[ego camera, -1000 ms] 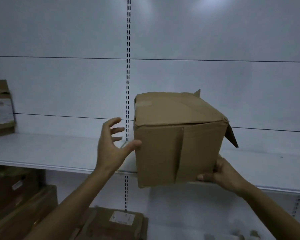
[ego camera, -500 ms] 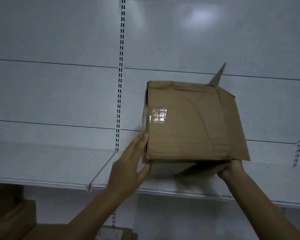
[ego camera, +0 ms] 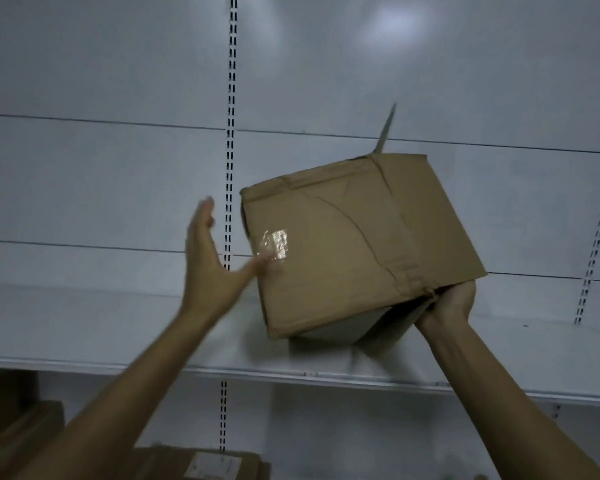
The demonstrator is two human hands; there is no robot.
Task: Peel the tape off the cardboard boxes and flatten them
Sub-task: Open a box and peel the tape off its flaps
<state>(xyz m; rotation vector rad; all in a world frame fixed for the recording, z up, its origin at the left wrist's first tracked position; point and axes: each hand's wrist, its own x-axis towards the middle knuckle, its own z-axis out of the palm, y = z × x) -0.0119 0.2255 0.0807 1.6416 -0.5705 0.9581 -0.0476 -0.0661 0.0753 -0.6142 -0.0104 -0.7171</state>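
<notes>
The cardboard box point(ego camera: 354, 244) now tilts over, its 9 o'clock tape point(ego camera: 274, 242) unpeeled, left hand point(ego camera: 208, 271) splayed, right hand point(ego camera: 451, 303) gripping at 4 o'clock.

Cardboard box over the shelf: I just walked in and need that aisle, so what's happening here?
A person holds a cardboard box tilted above the white shelf. The right hand grips its lower right corner from beneath. The left hand is open, thumb touching the box beside a shiny patch of tape. The tape is on, the box is not flattened, and one flap sticks up behind.
</notes>
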